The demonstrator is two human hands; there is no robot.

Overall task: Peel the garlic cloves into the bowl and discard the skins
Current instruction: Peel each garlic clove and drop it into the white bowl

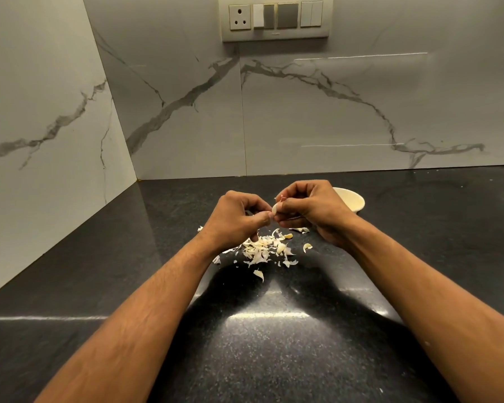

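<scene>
Both hands meet above the black counter around one pale garlic clove (274, 210). My left hand (239, 216) pinches the clove's lower end between thumb and curled fingers. My right hand (309, 206) pinches its upper side with fingertips and thumb. Below the hands lies a loose pile of papery garlic skins (259, 251), with a few cloves or pieces among them, such as one (288, 236) and another (307, 246). A cream bowl (350, 200) stands just behind my right hand, partly hidden by it; its contents are not visible.
The dark speckled counter (259, 344) runs into a corner of grey marble walls at the left and back. A switch and socket plate (275, 18) is mounted high on the back wall. A stray skin (259, 274) lies nearer me.
</scene>
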